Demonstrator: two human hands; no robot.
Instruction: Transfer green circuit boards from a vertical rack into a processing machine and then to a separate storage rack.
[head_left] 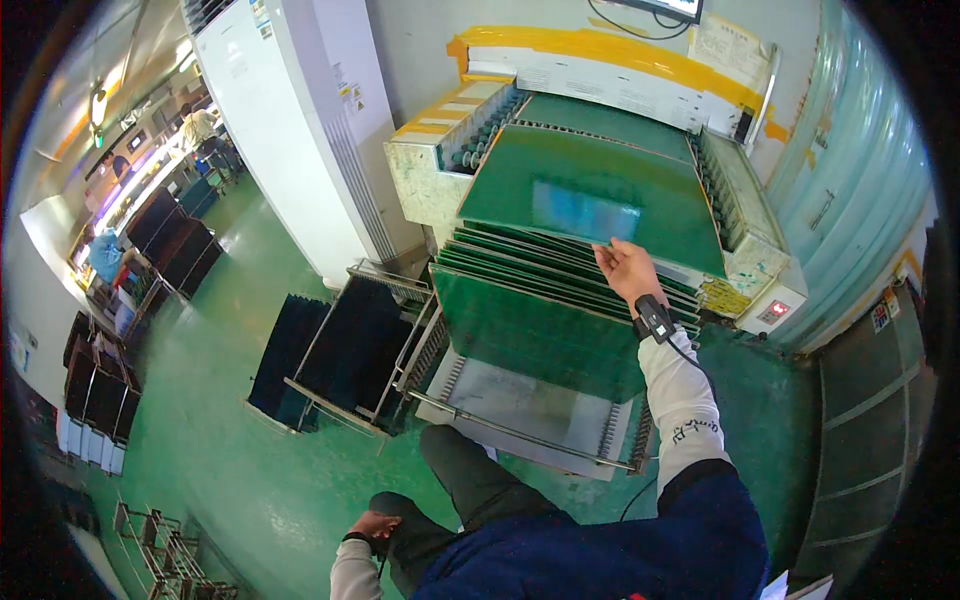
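Note:
My right hand (628,272) is at the near edge of a large green panel (570,185), its thumb and fingers pinched on that edge. The panel lies on a roller conveyor and reflects a bluish light. Below it, several similar green panels (540,330) stand in a slotted metal rack (520,430), leaning close together. A dark device with a cable is strapped round my right wrist. My left hand (375,525) rests by my left knee with its fingers curled in, and I see nothing in it.
Racks of dark panels (355,340) stand left of the green panels, beside a tall white cabinet (290,120). Clear plastic curtains (850,170) hang at the right above a grey panel (870,420). An empty metal rack (165,550) is at lower left. People work far left.

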